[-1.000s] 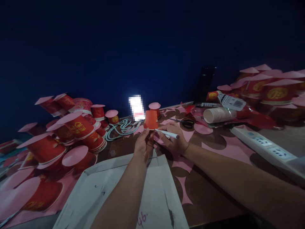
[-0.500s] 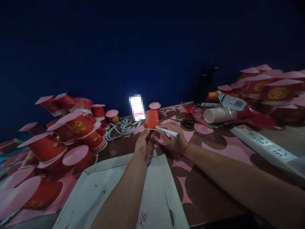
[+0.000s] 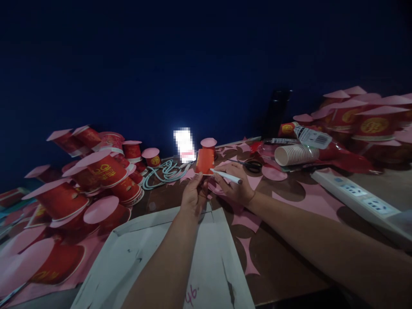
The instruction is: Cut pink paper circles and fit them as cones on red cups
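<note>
A red paper cup (image 3: 205, 160) is upside down in front of me, its pale rim at the bottom. My left hand (image 3: 195, 191) is closed on that rim from below, thumb in front. My right hand (image 3: 236, 184) grips a white marker pen (image 3: 228, 177) between thumb and fingers. The pen's left end is at the cup's lower right edge; whether it touches cannot be made out. Just behind the cup stands another red cup with a pink paper disc (image 3: 209, 142) on top.
Red cups with pink discs (image 3: 106, 169) are piled at left, more (image 3: 376, 122) at right. Black scissors (image 3: 254, 165), a stack of paper cups (image 3: 294, 155), a power strip (image 3: 357, 193), a coiled cable (image 3: 164, 174) and pink paper offcuts (image 3: 317, 201) surround my hands. A white board (image 3: 212, 257) lies beneath my left arm.
Almost nothing differs. Both hands keep their holds on the cup and marker pen, and the view has shifted very slightly.
</note>
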Available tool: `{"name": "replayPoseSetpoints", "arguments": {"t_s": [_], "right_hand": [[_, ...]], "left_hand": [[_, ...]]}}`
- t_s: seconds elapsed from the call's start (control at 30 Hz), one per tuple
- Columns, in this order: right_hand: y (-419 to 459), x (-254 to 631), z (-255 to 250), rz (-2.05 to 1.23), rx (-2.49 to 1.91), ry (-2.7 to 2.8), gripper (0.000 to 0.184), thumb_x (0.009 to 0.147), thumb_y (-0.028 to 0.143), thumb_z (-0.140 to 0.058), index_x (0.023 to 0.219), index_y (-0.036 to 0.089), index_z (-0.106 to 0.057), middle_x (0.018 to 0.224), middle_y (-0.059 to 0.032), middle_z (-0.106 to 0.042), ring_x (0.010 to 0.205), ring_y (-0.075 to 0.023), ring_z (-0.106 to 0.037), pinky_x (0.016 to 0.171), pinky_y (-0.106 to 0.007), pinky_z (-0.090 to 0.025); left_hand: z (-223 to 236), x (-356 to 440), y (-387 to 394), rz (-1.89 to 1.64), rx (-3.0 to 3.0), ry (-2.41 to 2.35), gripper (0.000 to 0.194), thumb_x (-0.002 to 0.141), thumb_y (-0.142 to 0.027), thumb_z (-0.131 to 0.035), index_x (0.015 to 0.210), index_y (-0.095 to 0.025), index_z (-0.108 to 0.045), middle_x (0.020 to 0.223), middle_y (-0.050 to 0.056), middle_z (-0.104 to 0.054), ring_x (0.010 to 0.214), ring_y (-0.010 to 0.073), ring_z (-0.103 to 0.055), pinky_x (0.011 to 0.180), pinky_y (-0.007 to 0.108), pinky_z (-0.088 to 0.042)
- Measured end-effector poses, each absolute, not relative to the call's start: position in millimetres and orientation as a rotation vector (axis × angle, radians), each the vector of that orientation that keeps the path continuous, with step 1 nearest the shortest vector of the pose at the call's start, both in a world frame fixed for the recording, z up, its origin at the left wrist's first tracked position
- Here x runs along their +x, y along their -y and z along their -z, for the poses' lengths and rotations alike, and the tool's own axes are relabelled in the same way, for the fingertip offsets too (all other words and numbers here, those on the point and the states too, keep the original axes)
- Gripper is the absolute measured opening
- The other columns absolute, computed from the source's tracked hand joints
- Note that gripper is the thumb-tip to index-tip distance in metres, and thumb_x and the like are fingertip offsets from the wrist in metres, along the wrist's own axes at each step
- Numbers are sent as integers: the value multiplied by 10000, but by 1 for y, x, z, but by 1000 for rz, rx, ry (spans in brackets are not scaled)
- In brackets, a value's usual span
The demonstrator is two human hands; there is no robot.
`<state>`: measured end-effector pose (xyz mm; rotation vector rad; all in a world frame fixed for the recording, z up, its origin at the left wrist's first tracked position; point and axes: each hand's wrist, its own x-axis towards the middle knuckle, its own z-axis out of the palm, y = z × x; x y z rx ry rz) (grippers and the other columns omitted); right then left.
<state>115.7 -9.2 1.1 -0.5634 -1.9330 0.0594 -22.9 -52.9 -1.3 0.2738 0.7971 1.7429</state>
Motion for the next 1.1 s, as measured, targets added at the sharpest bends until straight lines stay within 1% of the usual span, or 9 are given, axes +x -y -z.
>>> {"name": "replayPoseSetpoints", "arguments": {"t_s": [0.17, 0.37, 0.47, 0.57, 0.7, 0.87, 1.1], "right_hand": [[11, 115, -1, -70, -560, 1944, 109, 875, 233, -555, 964, 218, -617, 916, -35, -707, 883, -204, -637, 885, -408, -390], [12, 117, 0, -85, -535, 1983, 98, 874, 238, -545, 932, 212, -620, 897, -23, -712, 874, -199, -633, 916, -416, -377], [12, 117, 1, -89, -535, 1982, 90, 874, 236, -550, 926, 214, -619, 894, -19, -711, 869, -192, -632, 927, -409, -375], [12, 116, 1, -81, -535, 1978, 92, 868, 228, -561, 935, 213, -621, 908, -21, -711, 876, -194, -631, 929, -411, -377], [12, 115, 2, -62, -540, 1967, 117, 879, 232, -552, 968, 217, -625, 935, -32, -714, 891, -198, -636, 909, -407, -387], [10, 115, 2, -5, -562, 1940, 128, 886, 242, -549, 986, 218, -625, 937, -45, -713, 900, -205, -638, 882, -406, -401], [9, 116, -1, 0, -563, 1945, 137, 887, 231, -546, 995, 207, -627, 945, -49, -707, 919, -195, -634, 897, -398, -405]], "left_hand": [[-6, -20, 57, -1725, 272, -810, 42, 791, -90, -627, 820, -96, -657, 772, 51, -706, 629, 90, -665, 545, 126, -524], [-6, -19, 57, -1734, 274, -817, 45, 801, -81, -607, 802, -96, -650, 748, 50, -696, 614, 85, -658, 581, 138, -534], [-6, -20, 56, -1737, 275, -807, 41, 790, -90, -629, 820, -106, -652, 764, 43, -696, 619, 84, -658, 564, 133, -529], [-8, -19, 57, -1744, 278, -798, 46, 796, -91, -624, 833, -99, -650, 792, 53, -700, 644, 91, -664, 582, 143, -539], [-10, -18, 58, -1736, 262, -825, 47, 809, -76, -600, 814, -86, -646, 762, 59, -692, 626, 87, -658, 582, 137, -533], [-4, -20, 56, -1731, 292, -807, 44, 790, -104, -637, 828, -93, -654, 786, 61, -702, 656, 95, -670, 565, 131, -523], [-1, -21, 56, -1706, 336, -812, 85, 784, -130, -652, 865, -108, -660, 820, 55, -711, 659, 91, -672, 557, 130, -515]]}}
